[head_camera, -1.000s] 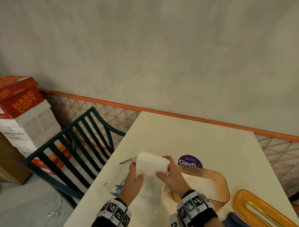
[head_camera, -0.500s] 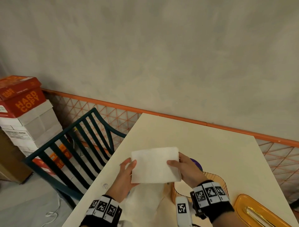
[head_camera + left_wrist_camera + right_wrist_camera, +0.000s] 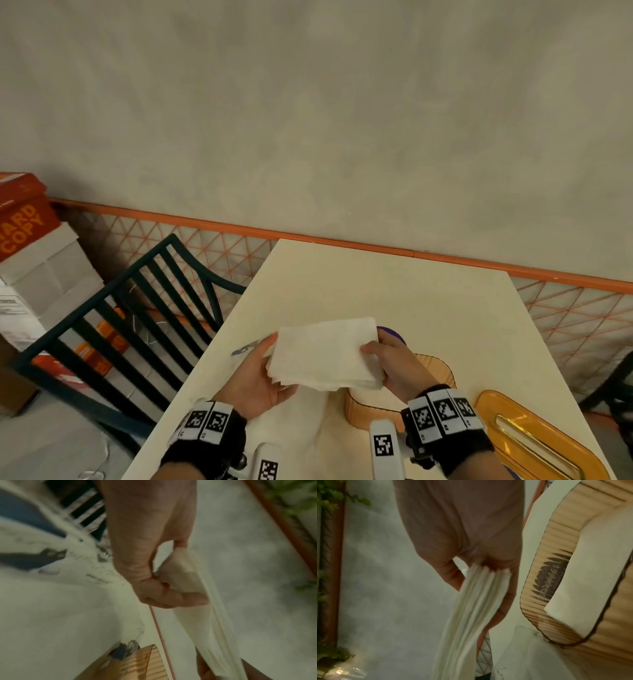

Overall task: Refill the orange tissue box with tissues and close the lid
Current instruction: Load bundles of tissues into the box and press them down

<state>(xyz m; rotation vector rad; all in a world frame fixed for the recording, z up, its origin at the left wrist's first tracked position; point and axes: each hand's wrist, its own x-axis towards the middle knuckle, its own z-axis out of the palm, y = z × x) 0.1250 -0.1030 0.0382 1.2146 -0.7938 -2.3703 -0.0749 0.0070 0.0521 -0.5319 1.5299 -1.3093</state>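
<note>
A white stack of tissues (image 3: pixel 327 353) hangs flat above the table, held at both ends. My left hand (image 3: pixel 260 373) grips its left edge, thumb on top, and my right hand (image 3: pixel 394 363) pinches its right edge. In the wrist views the tissue stack (image 3: pixel 197 582) (image 3: pixel 476 599) shows edge-on between my fingers. The open orange tissue box (image 3: pixel 442 373) stands on the table under my right hand, with white tissue inside (image 3: pixel 590 574). Its orange lid (image 3: pixel 534 435) lies flat at the right, slot up.
An empty plastic tissue wrapper (image 3: pixel 308 421) lies on the cream table (image 3: pixel 394 291) below the stack. A purple sticker (image 3: pixel 390 333) peeks out behind my right hand. A dark green chair (image 3: pixel 137 308) stands left of the table, paper boxes (image 3: pixel 30 240) beyond it.
The tissue stack came out of the wrapper and turned from upright to flat. Both hands shifted to its two ends and lifted it toward the box.
</note>
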